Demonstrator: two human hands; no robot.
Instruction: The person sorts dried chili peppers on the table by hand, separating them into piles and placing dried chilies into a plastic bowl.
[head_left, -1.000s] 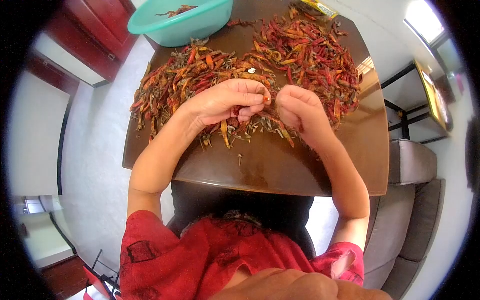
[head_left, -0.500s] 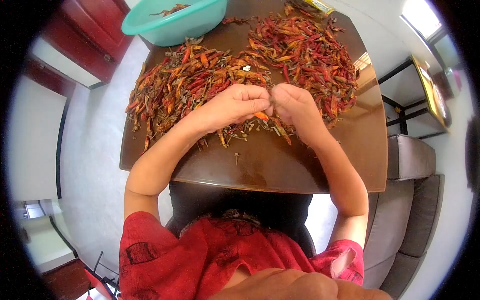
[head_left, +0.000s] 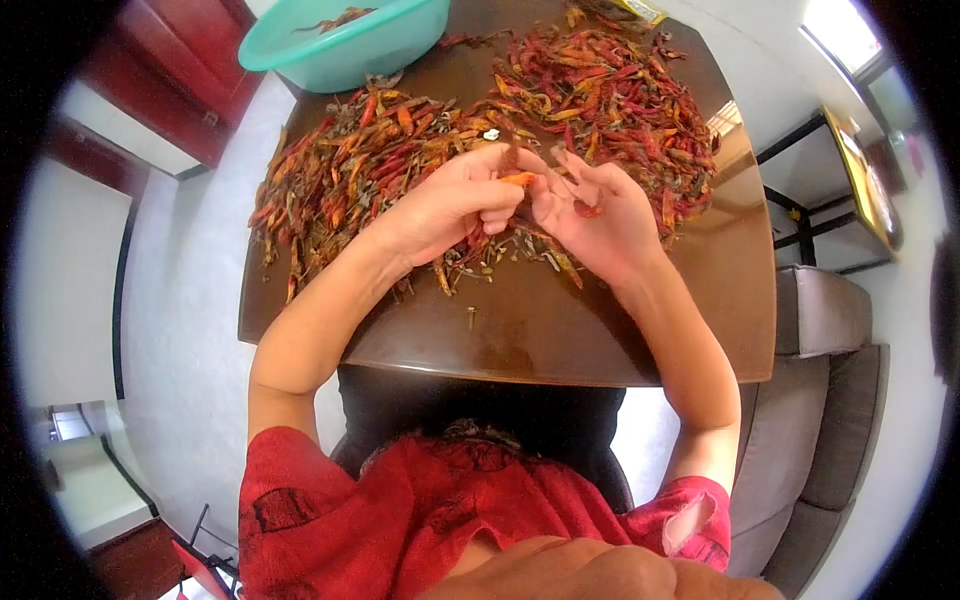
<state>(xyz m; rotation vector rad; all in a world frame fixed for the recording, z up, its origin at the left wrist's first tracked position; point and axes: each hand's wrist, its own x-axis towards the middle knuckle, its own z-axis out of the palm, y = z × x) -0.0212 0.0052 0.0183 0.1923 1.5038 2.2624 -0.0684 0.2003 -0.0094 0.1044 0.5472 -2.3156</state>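
My left hand (head_left: pixel 455 200) is closed, pinching an orange dried chili pepper (head_left: pixel 517 179) between thumb and fingers. Close beside it, my right hand (head_left: pixel 605 215) is turned palm up with curled fingers, and a red dried chili pepper (head_left: pixel 587 209) shows against its palm. The fingertips of both hands meet near the orange pepper; whether the right fingers also grip it is hard to make out. Behind the hands lie a left heap of dried chili peppers (head_left: pixel 340 180) mixed with stems and a redder right heap (head_left: pixel 640 110).
A turquoise basin (head_left: pixel 345 60) with some dried peppers in it stands at the table's far left. Loose stems and seeds lie on the brown table (head_left: pixel 500 340) before the left heap. A yellow packet (head_left: pixel 640 12) is at the far edge, a grey sofa (head_left: pixel 800 420) at right.
The hands have opened apart slightly at the fingers. My right hand has rolled palm up, revealing the red pepper, and the orange pepper in my left hand has risen.
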